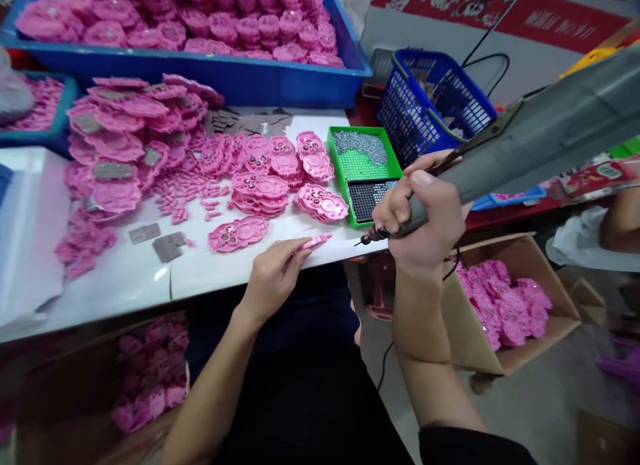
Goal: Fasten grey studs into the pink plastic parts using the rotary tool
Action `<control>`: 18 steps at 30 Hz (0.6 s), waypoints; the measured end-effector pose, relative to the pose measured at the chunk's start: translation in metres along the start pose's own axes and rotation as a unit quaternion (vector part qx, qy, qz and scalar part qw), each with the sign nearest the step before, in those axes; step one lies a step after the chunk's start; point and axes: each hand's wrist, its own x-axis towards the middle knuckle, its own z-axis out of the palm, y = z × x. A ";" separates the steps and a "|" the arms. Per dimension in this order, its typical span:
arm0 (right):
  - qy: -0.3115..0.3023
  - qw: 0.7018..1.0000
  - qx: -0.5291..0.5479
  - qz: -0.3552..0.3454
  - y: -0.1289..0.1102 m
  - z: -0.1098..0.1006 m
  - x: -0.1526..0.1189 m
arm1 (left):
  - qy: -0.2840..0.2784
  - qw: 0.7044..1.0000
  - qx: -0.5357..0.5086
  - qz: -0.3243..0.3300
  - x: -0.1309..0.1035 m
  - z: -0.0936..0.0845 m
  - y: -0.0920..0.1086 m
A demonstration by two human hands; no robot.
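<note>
At the table's front edge my left hand point(274, 273) pinches a pink plastic piece point(318, 240), seen nearly edge-on. My right hand point(425, 215) is wrapped round a grey electric screwdriver point(530, 135), its thin bit pointing left over the table edge, apart from the pink piece. Behind the bit stands a green tray point(343, 178) with small screws point(361, 145) and a black grid insert point(364, 200). A single pink part point(239, 234) lies flat left of the held piece. Stacked pink parts point(259, 193) with small metal pieces sit behind it.
Pink parts heap point(117, 145) at the left, near grey metal plates point(169, 246). A large blue bin point(280, 85) spans the back. A blue basket point(435, 102) stands back right. Cardboard boxes point(545, 345) of pink parts sit below. Another person's arm point(623, 222) shows far right.
</note>
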 end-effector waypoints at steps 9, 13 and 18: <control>-0.002 0.999 0.037 0.024 -0.018 0.009 -0.008 | -0.021 0.991 0.026 0.128 -0.006 -0.005 -0.003; -0.025 0.997 0.051 0.056 -0.010 0.010 -0.011 | -0.145 0.971 0.159 0.102 -0.005 -0.010 0.006; -0.065 0.992 0.071 0.079 0.016 0.015 -0.020 | -0.131 0.979 0.146 0.052 -0.001 -0.001 0.014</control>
